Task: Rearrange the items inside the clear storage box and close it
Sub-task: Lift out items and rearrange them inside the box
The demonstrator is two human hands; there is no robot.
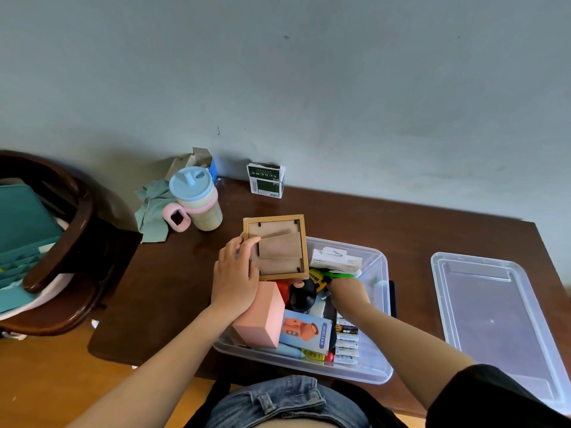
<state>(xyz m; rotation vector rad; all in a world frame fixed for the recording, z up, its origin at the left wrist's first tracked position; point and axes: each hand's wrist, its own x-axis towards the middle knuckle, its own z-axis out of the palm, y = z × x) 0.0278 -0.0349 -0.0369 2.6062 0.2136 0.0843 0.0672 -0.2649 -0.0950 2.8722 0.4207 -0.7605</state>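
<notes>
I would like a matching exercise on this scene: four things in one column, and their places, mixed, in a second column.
Things:
1. picture frame
2. box lid
3. mini fan carton
4. lidded cup

Places:
A. lying on the table, right of the storage box
B. held in the left hand
C. standing beside the green cloth
D. inside the storage box

Pairs: 1-B, 2-A, 3-D, 4-C

Clear glossy plastic box (378,264), wooden frame (276,247), polished dark wood table (340,217).
</notes>
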